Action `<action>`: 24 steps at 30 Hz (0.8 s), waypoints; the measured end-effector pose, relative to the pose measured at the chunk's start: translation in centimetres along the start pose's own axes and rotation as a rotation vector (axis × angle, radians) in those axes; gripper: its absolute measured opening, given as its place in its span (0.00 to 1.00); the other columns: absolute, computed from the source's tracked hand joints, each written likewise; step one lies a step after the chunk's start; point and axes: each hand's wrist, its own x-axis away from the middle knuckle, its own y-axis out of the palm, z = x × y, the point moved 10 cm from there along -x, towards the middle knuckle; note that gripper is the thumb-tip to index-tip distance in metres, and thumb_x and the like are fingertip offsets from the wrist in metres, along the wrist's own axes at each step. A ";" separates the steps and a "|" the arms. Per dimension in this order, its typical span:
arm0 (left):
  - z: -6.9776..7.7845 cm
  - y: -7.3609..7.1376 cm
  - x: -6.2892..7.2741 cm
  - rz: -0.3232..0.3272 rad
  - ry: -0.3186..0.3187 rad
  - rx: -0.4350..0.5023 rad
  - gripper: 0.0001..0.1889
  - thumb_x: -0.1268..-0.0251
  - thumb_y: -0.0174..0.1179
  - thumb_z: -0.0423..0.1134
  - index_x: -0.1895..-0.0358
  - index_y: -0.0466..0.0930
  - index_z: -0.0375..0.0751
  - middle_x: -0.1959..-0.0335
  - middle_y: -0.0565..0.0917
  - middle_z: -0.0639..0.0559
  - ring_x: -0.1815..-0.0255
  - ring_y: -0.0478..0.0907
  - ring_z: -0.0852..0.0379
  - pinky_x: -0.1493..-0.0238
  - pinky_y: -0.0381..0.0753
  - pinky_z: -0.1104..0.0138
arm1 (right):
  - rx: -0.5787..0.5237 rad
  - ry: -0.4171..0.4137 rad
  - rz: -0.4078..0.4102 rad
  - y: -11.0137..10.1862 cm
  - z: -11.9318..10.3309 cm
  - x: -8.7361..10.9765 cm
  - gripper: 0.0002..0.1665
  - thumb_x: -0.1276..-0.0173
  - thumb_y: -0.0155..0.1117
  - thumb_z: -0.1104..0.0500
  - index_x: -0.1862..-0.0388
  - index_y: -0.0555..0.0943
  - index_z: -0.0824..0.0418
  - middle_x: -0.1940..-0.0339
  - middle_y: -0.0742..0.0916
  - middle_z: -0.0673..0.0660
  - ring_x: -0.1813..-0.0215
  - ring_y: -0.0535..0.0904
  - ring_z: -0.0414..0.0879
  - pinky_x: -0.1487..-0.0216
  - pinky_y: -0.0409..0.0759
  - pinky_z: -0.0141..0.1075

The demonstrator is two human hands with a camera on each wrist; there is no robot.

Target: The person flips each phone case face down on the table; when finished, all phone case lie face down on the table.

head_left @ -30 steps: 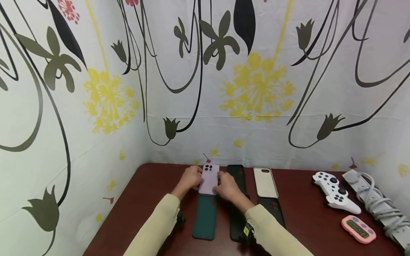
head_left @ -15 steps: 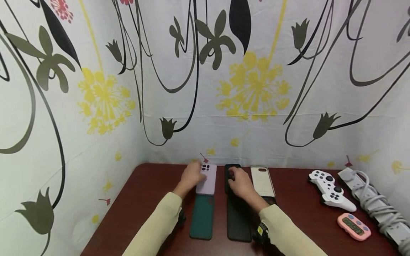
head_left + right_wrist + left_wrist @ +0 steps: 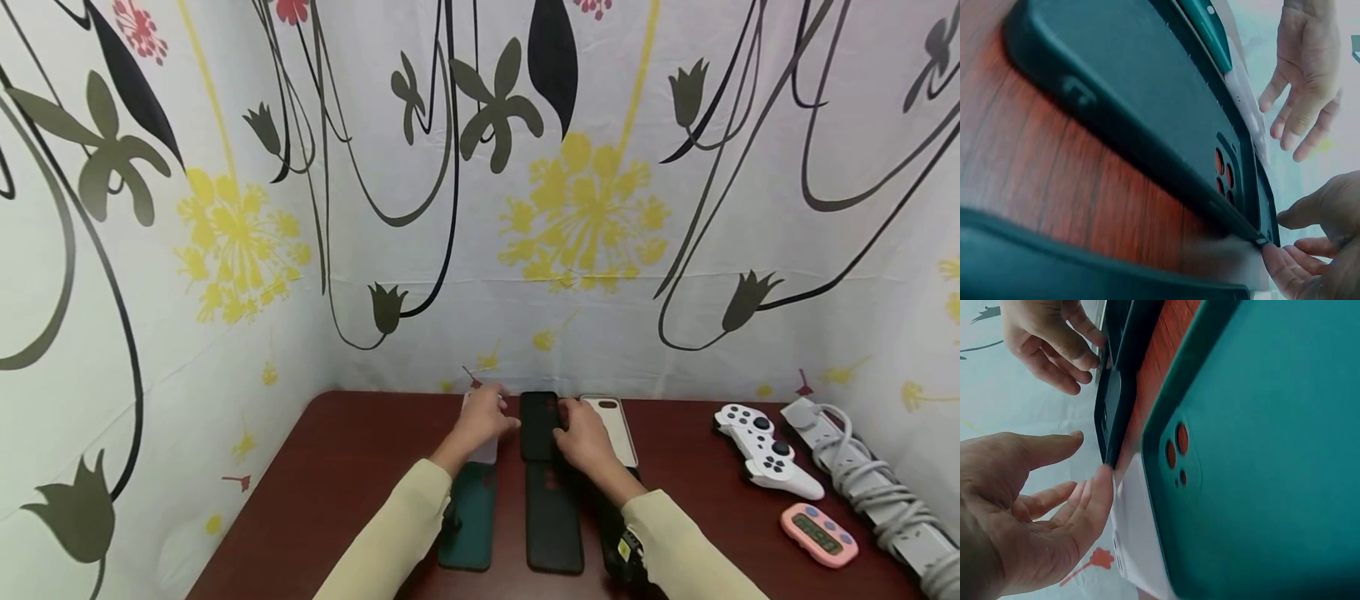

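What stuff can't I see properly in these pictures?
Head view: much of the lilac case, behind the left hand.
Head view: part of the cream case, behind the right hand.
Head view: digits on the pink timer, too small and blurry.
Head view: near end of the power strip, past the edge.
Left wrist view: part of the teal case, cut off by the right edge.
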 end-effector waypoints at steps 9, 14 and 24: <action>0.0 2.0 0.2 -0.068 -0.074 0.098 0.32 0.34 0.73 0.33 0.29 0.72 0.30 0.43 0.82 0.34 0.76 0.86 0.48 0.73 0.90 0.58 | 0.044 0.014 -0.023 0.0 0.7 0.0 0.30 0.36 0.74 0.66 0.37 0.78 0.76 0.54 0.85 0.69 0.56 0.83 0.59 0.51 0.84 0.55; 0.0 2.5 -0.2 -0.062 -0.106 0.002 0.33 0.35 0.75 0.36 0.30 0.74 0.31 0.53 0.88 0.38 0.81 0.87 0.50 0.73 0.89 0.62 | 0.066 0.009 -0.062 0.4 0.5 -0.1 0.31 0.37 0.76 0.67 0.37 0.78 0.76 0.54 0.85 0.69 0.55 0.84 0.59 0.51 0.85 0.54; -0.4 3.6 -0.8 -0.082 -0.122 -0.045 0.28 0.41 0.78 0.33 0.38 0.81 0.27 0.49 0.89 0.34 0.82 0.86 0.53 0.74 0.89 0.64 | 0.076 0.001 -0.097 1.0 0.4 0.2 0.29 0.36 0.73 0.69 0.36 0.79 0.75 0.50 0.87 0.69 0.49 0.85 0.63 0.49 0.87 0.54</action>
